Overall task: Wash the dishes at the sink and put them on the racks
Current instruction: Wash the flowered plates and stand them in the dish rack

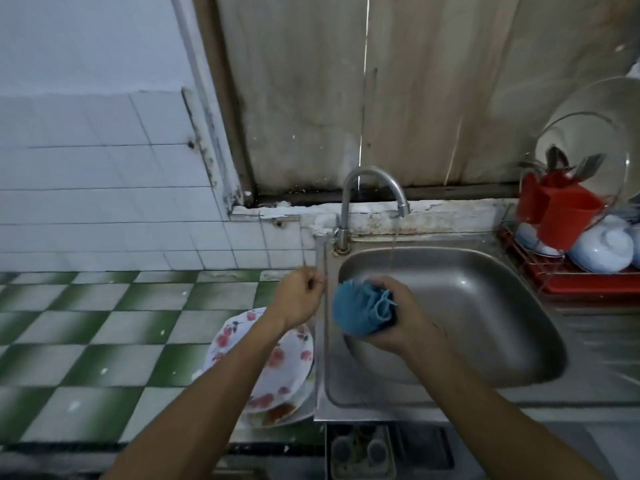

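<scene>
Fingers of the right hand (398,327) grip a blue cloth (363,310) over the sink (485,306); left hand (299,296) fingers curl, grasp unclear.

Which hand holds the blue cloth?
The right hand, over the sink, grips the blue cloth; the left hand is at the sink's edge, without it.
</scene>
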